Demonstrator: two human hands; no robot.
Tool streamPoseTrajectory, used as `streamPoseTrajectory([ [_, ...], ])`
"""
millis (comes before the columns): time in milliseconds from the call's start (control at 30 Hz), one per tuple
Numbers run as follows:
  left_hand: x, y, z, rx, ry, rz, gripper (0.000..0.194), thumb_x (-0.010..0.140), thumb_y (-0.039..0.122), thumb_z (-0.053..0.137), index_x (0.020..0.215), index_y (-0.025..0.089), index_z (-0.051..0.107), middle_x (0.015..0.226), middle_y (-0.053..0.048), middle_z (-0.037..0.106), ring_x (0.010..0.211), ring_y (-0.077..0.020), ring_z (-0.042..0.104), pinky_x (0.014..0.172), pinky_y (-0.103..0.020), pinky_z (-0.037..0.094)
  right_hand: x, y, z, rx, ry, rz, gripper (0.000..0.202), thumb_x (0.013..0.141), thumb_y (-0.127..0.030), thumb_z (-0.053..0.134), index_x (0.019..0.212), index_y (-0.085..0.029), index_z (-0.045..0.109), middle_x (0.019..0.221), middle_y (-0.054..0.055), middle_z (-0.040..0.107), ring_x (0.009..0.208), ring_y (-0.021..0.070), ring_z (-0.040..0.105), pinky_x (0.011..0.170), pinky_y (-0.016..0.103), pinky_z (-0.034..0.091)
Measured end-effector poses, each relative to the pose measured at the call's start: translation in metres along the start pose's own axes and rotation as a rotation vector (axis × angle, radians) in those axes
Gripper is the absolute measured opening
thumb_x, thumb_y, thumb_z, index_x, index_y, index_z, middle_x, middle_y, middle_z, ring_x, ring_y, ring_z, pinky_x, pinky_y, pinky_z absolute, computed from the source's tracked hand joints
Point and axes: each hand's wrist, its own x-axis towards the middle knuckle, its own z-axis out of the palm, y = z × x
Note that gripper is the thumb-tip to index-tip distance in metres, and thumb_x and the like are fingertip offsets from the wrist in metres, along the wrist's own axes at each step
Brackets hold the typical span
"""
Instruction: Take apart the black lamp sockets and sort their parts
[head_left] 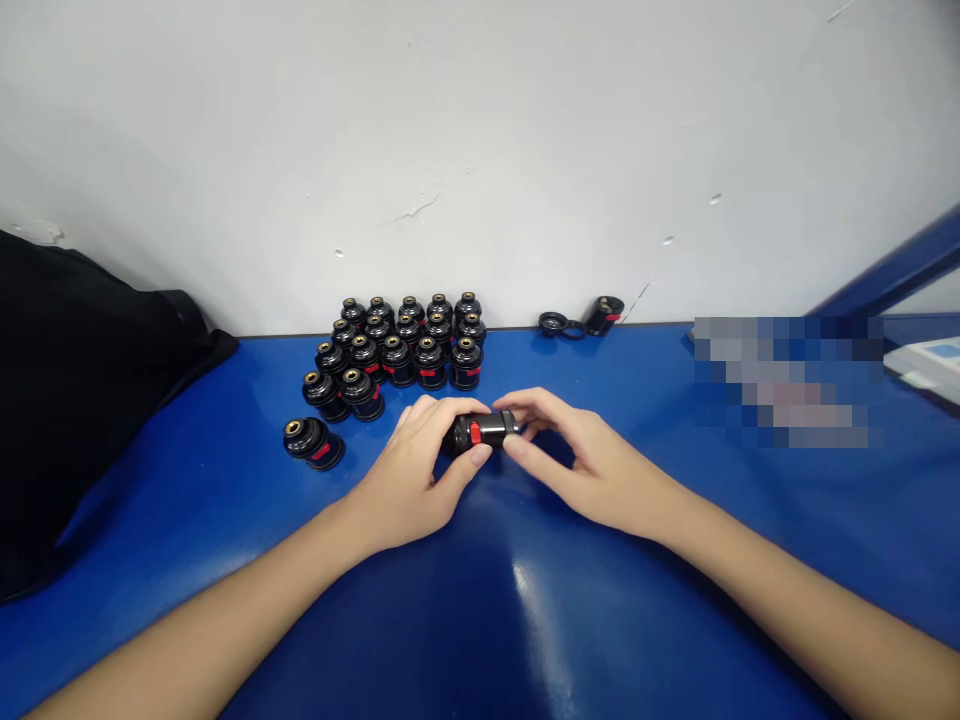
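Observation:
Between my two hands lies a black cylindrical part with a red tab [491, 430], held on its side just above the blue table. My left hand [420, 460] is wrapped round its left end, thumb below and fingers over the top. At the right end, the thumb and fingers of my right hand [577, 450] pinch the part's rim. To the left, several similar black parts [395, 360] stand upright in rows, with brass-coloured holes on top and red tabs on their sides. One more such part [313, 443] leans slightly, nearer to my left forearm.
Against the white wall [525, 150] lie a black cylinder with a red tab [604, 316], a black ring [574, 330] and a round black cap [553, 323]. Black cloth [90, 370] covers the table's left side. A blurred patch [787, 385] and a blue frame [892, 265] are at right.

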Motion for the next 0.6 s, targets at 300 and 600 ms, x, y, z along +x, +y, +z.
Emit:
streamPoseTrajectory([
  [300,-0.0003,0.0019,-0.0017,0.048,0.003,-0.036,0.022,0.111,0.037,0.052,0.127,0.025,0.061,0.112,-0.004,0.07,0.101,-0.0244,0.058,0.094,-0.042,0.042,-0.0031,0.0017,-0.0049,-0.117,0.013,-0.17,0.04,0.096,-0.029,0.075,0.133,-0.026,0.061,0.127,0.007,0.072,0.112,0.0236,0.07,0.099,0.039,0.058],
  [600,-0.0005,0.0025,-0.0016,0.022,0.025,0.005,0.023,0.109,0.034,0.056,0.13,0.026,0.06,0.125,-0.004,0.071,0.11,-0.0248,0.059,0.098,-0.042,0.043,0.0019,0.004,-0.0007,-0.027,0.034,0.034,0.029,0.108,-0.046,0.056,0.126,-0.026,0.067,0.108,0.005,0.079,0.095,0.0223,0.074,0.085,0.04,0.06],
])
